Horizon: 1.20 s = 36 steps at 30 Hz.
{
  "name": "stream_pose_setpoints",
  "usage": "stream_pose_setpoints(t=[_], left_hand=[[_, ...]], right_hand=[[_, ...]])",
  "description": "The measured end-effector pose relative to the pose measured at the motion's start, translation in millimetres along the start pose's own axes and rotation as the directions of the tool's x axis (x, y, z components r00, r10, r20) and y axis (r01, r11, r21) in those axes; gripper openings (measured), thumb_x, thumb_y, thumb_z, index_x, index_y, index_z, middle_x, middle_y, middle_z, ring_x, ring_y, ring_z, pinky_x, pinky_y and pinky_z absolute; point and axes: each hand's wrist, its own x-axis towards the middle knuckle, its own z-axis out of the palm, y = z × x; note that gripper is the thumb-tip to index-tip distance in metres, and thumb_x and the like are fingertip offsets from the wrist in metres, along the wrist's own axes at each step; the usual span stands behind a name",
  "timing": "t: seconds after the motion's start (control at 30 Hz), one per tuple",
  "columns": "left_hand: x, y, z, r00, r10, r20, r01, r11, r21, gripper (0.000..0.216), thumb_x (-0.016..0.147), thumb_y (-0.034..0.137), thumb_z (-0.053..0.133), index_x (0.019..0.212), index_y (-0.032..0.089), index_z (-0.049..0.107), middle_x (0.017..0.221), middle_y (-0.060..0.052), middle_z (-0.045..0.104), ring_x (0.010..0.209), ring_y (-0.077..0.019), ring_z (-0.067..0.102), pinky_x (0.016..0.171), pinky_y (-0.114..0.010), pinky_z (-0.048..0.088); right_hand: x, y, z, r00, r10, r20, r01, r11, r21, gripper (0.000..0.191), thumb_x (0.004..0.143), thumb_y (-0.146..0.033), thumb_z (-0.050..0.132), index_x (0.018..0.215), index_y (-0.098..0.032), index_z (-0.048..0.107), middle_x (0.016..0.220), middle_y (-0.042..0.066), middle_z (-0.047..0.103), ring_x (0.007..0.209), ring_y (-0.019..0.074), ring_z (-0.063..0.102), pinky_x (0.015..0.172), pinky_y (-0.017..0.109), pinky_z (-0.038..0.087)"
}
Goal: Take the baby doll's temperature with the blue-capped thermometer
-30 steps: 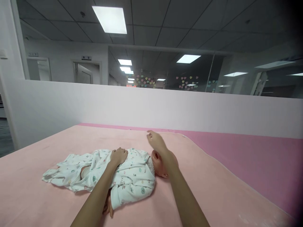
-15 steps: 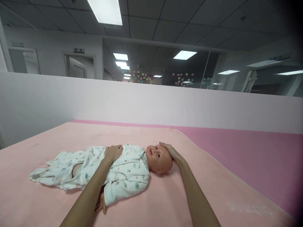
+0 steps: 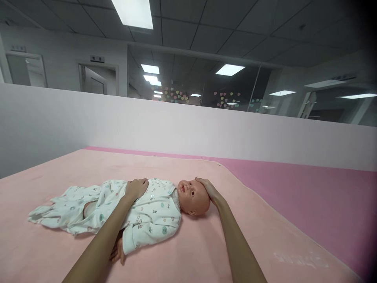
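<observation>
A baby doll [image 3: 194,198] lies on its back on a pink blanket [image 3: 206,251], head to the right and feet to the left. It wears a white printed romper [image 3: 156,212], with a gap in the cloth near the legs. My left hand [image 3: 137,189] rests flat on the doll's belly, fingers stretched over the cloth. Against the crown of the doll's bald head lies my right hand [image 3: 208,188], open and cupped along it, thumb side partly hidden. One doll hand [image 3: 118,251] pokes out of the sleeve beside my left forearm.
Behind the blanket runs a low white partition [image 3: 188,125]. A darker pink mat [image 3: 294,192] shows at the right, beyond the blanket's edge. Farther back are a glass wall with heart stickers [image 3: 176,95] and an open door [image 3: 96,82].
The view has tilted slightly, and the doll and both hands appear a little farther left. Both hands keep their places on the doll's belly and head.
</observation>
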Motion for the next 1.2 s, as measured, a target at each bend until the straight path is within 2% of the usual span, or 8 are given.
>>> stream_pose_setpoints(t=[0.17,0.33,0.43,0.6,0.8,0.97,1.13,1.2], left_hand=[[-1,0,0,1.000,0.005,-0.002,-0.005,1.000,-0.003,0.042,0.082,0.033,0.020,0.087,0.024,0.060,0.098,-0.006,0.065,0.096,-0.0253,0.054,0.082,-0.039,0.033],[-1,0,0,1.000,0.007,-0.009,-0.007,1.000,0.002,0.042,0.082,0.034,0.020,0.088,0.024,0.060,0.097,-0.006,0.065,0.096,-0.0264,0.054,0.081,-0.040,0.034],[-1,0,-1,1.000,0.007,-0.011,-0.007,1.000,0.001,0.042,0.082,0.033,0.020,0.085,0.024,0.060,0.094,-0.006,0.066,0.094,-0.0258,0.055,0.080,-0.039,0.034],[-1,0,-1,1.000,0.009,-0.016,-0.009,1.000,-0.004,0.041,0.082,0.033,0.019,0.083,0.024,0.059,0.093,-0.006,0.066,0.093,-0.0250,0.055,0.080,-0.038,0.034],[-2,-1,0,1.000,0.016,-0.017,-0.016,1.000,-0.004,0.039,0.081,0.032,0.020,0.079,0.024,0.058,0.091,-0.005,0.066,0.092,-0.0246,0.055,0.078,-0.038,0.035],[0,-2,1,1.000,0.008,-0.018,-0.008,1.000,0.002,0.039,0.081,0.033,0.020,0.082,0.024,0.058,0.092,-0.005,0.066,0.093,-0.0249,0.054,0.079,-0.038,0.034],[-1,-1,1,1.000,0.007,-0.021,-0.007,1.000,0.007,0.039,0.082,0.032,0.021,0.085,0.024,0.059,0.095,-0.006,0.065,0.095,-0.0250,0.054,0.080,-0.039,0.033],[-2,-1,0,1.000,0.010,-0.019,-0.010,1.000,0.007,0.039,0.082,0.032,0.021,0.085,0.023,0.059,0.095,-0.006,0.065,0.095,-0.0251,0.054,0.081,-0.039,0.033]], right_hand=[[5,-2,2,0.987,-0.107,-0.117,0.110,0.994,0.016,0.041,0.068,-0.033,0.059,0.108,-0.024,0.060,0.124,0.001,0.051,0.115,0.0183,0.044,0.098,0.030,0.031],[-5,-9,2,0.996,-0.074,0.056,0.076,0.996,-0.038,0.033,0.070,-0.035,0.053,0.093,-0.017,0.068,0.105,0.005,0.063,0.101,0.0231,0.054,0.090,0.035,0.038],[-7,-9,2,0.994,-0.097,0.055,0.100,0.994,-0.047,0.032,0.071,-0.036,0.051,0.092,-0.018,0.068,0.102,0.004,0.064,0.099,0.0222,0.055,0.090,0.034,0.039],[-4,-4,1,0.999,-0.051,-0.006,0.051,0.999,0.007,0.037,0.072,-0.038,0.051,0.104,-0.023,0.062,0.118,0.000,0.056,0.108,0.0191,0.050,0.092,0.030,0.037],[-4,-2,0,1.000,-0.028,0.015,0.028,0.999,-0.041,0.032,0.071,-0.039,0.050,0.087,-0.017,0.067,0.096,0.003,0.066,0.092,0.0211,0.057,0.082,0.029,0.042],[-4,-4,1,0.999,-0.048,-0.014,0.048,0.999,-0.001,0.032,0.072,-0.037,0.052,0.098,-0.022,0.064,0.113,0.000,0.058,0.105,0.0189,0.050,0.089,0.027,0.037],[-6,-4,2,1.000,-0.016,-0.005,0.016,1.000,0.017,0.031,0.073,-0.044,0.052,0.080,-0.018,0.065,0.087,0.003,0.066,0.086,0.0199,0.057,0.078,0.029,0.042],[-7,-5,3,1.000,-0.016,0.001,0.016,0.999,0.033,0.032,0.072,-0.045,0.053,0.081,-0.017,0.066,0.089,0.003,0.066,0.087,0.0201,0.058,0.079,0.029,0.042]])
